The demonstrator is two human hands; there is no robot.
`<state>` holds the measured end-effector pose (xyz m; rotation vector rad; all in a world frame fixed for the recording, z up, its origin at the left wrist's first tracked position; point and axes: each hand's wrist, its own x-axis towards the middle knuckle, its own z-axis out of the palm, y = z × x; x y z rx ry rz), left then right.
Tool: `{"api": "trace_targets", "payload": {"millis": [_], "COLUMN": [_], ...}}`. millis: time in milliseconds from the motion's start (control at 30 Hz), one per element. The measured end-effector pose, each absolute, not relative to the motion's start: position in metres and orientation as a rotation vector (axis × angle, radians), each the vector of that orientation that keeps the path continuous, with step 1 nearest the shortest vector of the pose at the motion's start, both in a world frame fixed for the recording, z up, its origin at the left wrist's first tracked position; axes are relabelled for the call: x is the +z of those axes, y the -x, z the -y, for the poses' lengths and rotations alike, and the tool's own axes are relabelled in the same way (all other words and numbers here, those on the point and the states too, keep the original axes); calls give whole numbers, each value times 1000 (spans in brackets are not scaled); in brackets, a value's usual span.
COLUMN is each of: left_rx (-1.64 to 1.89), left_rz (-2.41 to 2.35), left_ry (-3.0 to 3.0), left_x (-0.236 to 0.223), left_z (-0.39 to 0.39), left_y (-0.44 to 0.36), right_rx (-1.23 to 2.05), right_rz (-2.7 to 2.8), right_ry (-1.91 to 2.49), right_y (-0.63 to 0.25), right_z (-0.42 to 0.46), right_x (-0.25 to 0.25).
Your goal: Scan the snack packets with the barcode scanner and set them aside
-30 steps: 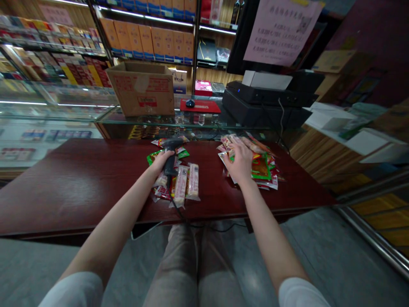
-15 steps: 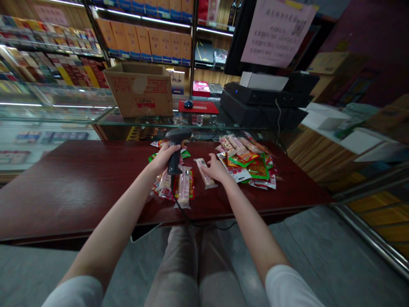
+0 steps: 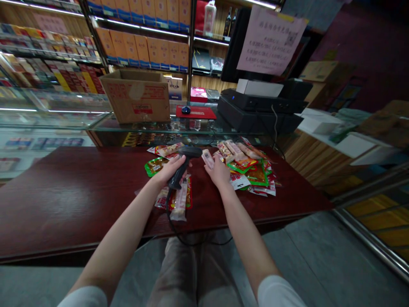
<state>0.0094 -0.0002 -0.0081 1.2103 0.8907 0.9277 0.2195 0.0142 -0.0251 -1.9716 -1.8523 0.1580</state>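
Observation:
My left hand [image 3: 174, 167] is wrapped round the handle of a black barcode scanner [image 3: 176, 179], whose head points right. A pale snack bar in a clear wrapper [image 3: 207, 157] is pinched in my right hand [image 3: 220, 174], tilted with its upper end close to the scanner head. Beneath and around the scanner lie several packaged snacks, among them a long wrapped bar [image 3: 180, 204] and a green-edged packet [image 3: 155, 166]. Just right of my right hand is a heaped pile of snack packets [image 3: 257, 174], with wrapped bars on top.
The dark red table [image 3: 79, 192] stands before a glass counter. On the counter are a cardboard box [image 3: 137, 98], a mouse [image 3: 185, 110] on a red mat, and a black cash drawer [image 3: 255, 113] below a monitor. The scanner's cable [image 3: 172, 226] droops over the table's front edge.
My right hand went from the right pile to a bar on the table and now holds a bar up by the scanner. My left hand has shifted slightly right with the scanner.

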Motion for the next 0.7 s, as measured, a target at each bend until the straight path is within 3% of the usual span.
{"api": "trace_targets", "payload": {"millis": [300,700], "left_rx": [938,1028], "left_rz": [-861,-885], "left_ry": [-1246,-1152], "left_x": [-6,-4], "left_z": [7,-3], "left_y": [-13,13], "right_rx": [233,-31], "right_rz": [1855,1822], "right_ry": [2013,1872], "right_y": [-219,-233], "right_z": [-19,-26], "right_x": [-29,-20]}}
